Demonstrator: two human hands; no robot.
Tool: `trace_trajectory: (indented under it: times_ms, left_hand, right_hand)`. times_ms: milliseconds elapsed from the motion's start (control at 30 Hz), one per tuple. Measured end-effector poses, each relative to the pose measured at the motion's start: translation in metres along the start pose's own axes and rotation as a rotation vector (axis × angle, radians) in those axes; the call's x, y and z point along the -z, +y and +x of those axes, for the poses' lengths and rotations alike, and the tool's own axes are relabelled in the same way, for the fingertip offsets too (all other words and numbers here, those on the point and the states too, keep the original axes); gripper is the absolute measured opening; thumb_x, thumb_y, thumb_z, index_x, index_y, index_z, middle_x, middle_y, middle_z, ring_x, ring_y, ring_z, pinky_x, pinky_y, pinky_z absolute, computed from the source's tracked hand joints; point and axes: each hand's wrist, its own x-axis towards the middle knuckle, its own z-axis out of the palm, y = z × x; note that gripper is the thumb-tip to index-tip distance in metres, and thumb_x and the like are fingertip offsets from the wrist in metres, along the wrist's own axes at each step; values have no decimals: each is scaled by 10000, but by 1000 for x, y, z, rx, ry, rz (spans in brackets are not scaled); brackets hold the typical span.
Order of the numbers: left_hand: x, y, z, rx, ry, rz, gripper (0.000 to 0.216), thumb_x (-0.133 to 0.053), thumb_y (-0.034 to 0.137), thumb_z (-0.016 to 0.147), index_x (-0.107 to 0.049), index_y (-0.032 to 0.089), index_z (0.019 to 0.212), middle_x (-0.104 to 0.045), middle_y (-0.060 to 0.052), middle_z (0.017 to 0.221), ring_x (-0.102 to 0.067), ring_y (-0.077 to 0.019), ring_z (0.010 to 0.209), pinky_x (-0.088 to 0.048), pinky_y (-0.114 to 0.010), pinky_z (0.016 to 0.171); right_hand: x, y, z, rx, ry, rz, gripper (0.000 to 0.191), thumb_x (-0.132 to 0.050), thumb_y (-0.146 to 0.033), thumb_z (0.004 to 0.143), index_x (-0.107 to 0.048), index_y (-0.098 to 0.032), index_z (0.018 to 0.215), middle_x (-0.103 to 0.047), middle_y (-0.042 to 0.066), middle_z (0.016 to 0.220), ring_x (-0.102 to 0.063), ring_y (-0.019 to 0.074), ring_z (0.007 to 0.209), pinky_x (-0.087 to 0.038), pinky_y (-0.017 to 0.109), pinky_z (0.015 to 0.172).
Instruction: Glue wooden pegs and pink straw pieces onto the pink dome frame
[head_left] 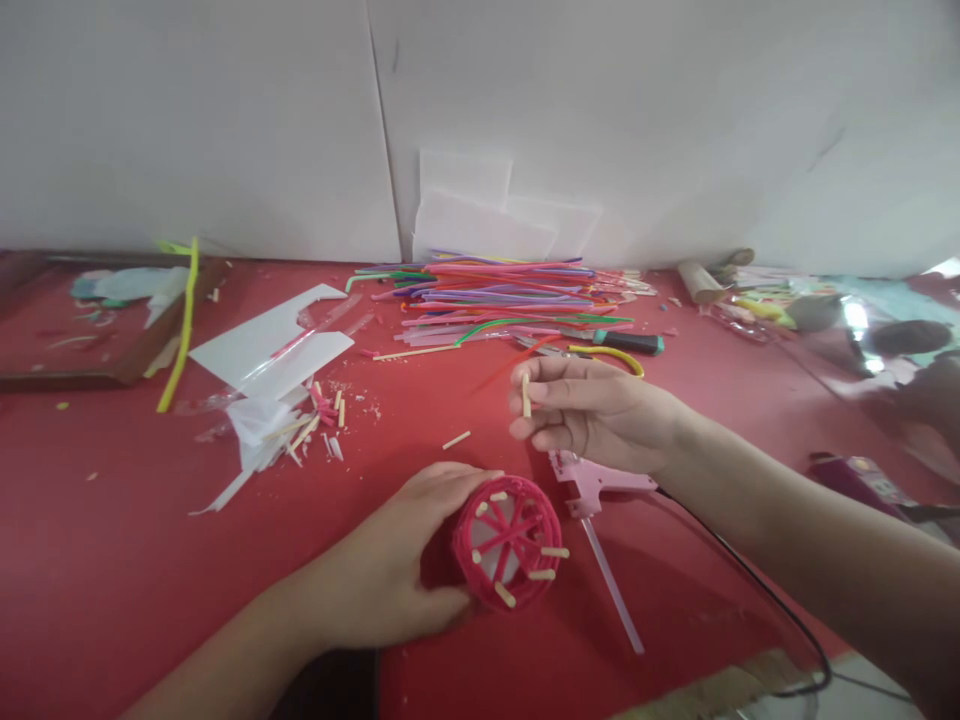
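Observation:
My left hand (pixel 409 560) is wrapped round a small pink wheel-shaped craft (pixel 508 542) with spokes and short cream stick pieces poking from its rim, held low on the red table (pixel 112 560). My right hand (pixel 592 412) hovers just above and right of it, fingers curled, pinching a short cream stick piece (pixel 526 396) upright between thumb and forefinger. A pink glue gun (pixel 592 482) with a clear glue stick lies on the table directly under my right hand.
A pile of coloured straws (pixel 495 300) lies at the back by the white wall. Scissors (pixel 600 352) with yellow handles and a green-handled tool (pixel 630 342) sit beside it. White paper and stick offcuts (pixel 292 400) lie left. A black cord (pixel 780 610) runs right.

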Motion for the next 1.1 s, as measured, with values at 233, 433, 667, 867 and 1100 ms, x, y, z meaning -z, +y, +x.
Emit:
trace_trajectory:
  times_ms: [233,433,667,867,1100]
  left_hand:
    - [-1,-3,-2,2,8,-20,775,-735,149,753,-418,333,1436,-561,-51,1424,-560,-268,1282,-474,-413,1086]
    - [-1,0,0,2,10,-52,798,-718,112,743,-410,345,1441,-558,-32,1417,-567,-239,1271,-485,-379,1073]
    - [1,3,3,-5,10,-46,768,-727,147,756,-431,351,1435,-599,-23,1368,-587,-240,1237,-495,-379,1051]
    - [1,3,2,-16,12,-56,796,-718,121,745,-419,365,1441,-588,-15,1373,-581,-238,1243,-495,-374,1047]
    - [0,3,2,-24,15,-60,816,-719,105,740,-404,384,1440,-592,1,1359,-586,-224,1228,-498,-360,1038]
  right_hand:
    - [-3,26,-21,448,256,-684,137,-764,-222,831,-658,-190,912,-768,9,829,-739,110,753,-591,200,688]
    - [6,44,-36,759,206,-1236,114,-690,-153,900,-683,-196,1005,-789,-7,869,-743,83,765,-563,163,720]
    - [8,47,-37,845,174,-1417,85,-694,-145,898,-696,-175,978,-780,-16,834,-717,70,689,-539,150,669]
    - [10,49,-39,828,152,-1407,87,-685,-144,905,-688,-179,984,-786,0,859,-727,82,716,-551,161,671]
    - [11,52,-40,801,108,-1406,92,-654,-163,933,-674,-191,1018,-786,15,908,-737,100,770,-585,189,720]
